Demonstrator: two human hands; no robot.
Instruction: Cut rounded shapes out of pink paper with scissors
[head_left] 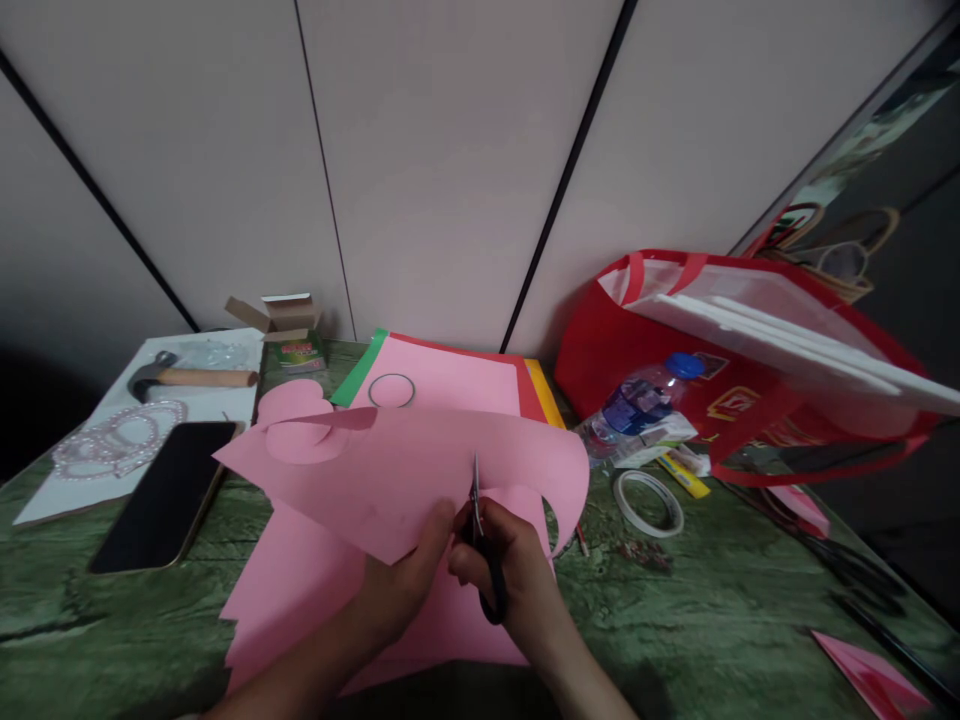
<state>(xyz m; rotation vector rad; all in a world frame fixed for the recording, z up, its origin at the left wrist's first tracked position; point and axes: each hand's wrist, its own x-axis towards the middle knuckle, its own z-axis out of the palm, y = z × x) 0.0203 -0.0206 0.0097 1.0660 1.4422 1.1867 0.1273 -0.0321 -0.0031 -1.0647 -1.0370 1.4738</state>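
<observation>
My right hand (504, 550) is wrapped round the dark handles of a pair of scissors (493, 580). Their blades point away from me and lie at a sheet of pink paper (427, 455), where a strip curls off to the right. My left hand (409, 583) pinches the near edge of that sheet, thumb on top, close to the scissors. Under it rest more pink sheets (300, 580) on the table. Pink rounded cut pieces (294, 402) sit behind the held sheet at its left.
A phone (166, 497), a hammer (202, 377), bead strands (120, 440) and a small open box (296, 345) are at left. A water bottle (637, 400), a tape roll (649, 503) and a red bag (622, 310) stand right. Coloured sheets (450, 370) lie behind, near the wall.
</observation>
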